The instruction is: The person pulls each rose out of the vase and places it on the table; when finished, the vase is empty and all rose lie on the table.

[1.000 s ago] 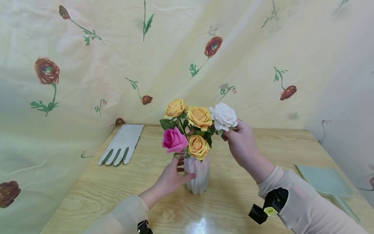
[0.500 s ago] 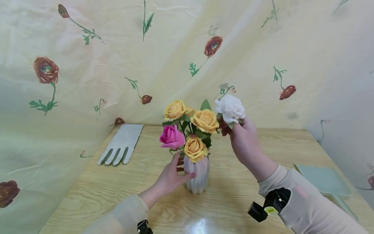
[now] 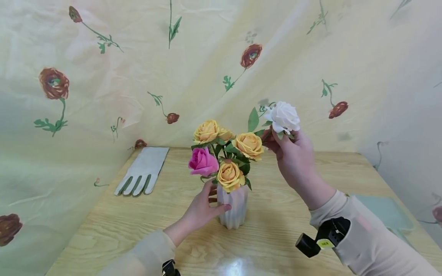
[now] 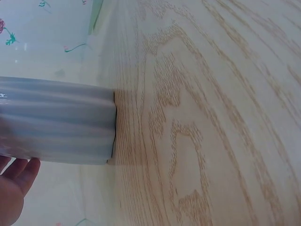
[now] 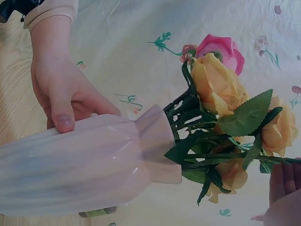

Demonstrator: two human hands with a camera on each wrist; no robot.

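A pale ribbed vase [image 3: 234,212] stands upright on the table. My left hand [image 3: 200,212] steadies it from the left, thumb on the near side and fingers around the back. Yellow roses [image 3: 229,175] and a pink rose [image 3: 203,161] fan out from its mouth. Above and right of them, my right hand [image 3: 297,163] pinches a white rose [image 3: 284,117] just below its bloom. In the right wrist view, a green stem [image 5: 221,156] runs from the vase mouth to the right hand [image 5: 288,200]. The left wrist view shows left fingertips [image 4: 29,172] touching the vase's side.
A white and grey-green work glove [image 3: 143,170] lies at the table's back left. On the right, partly behind the right sleeve, lies a pale green dustpan-like piece [image 3: 386,211]. A flower-printed curtain [image 3: 207,57] hangs behind the wooden table [image 3: 138,234].
My right hand has moved up and to the right with the white rose, and a green leaf has come into sight beside it. A yellow rose leans further right. The left hand stays put.
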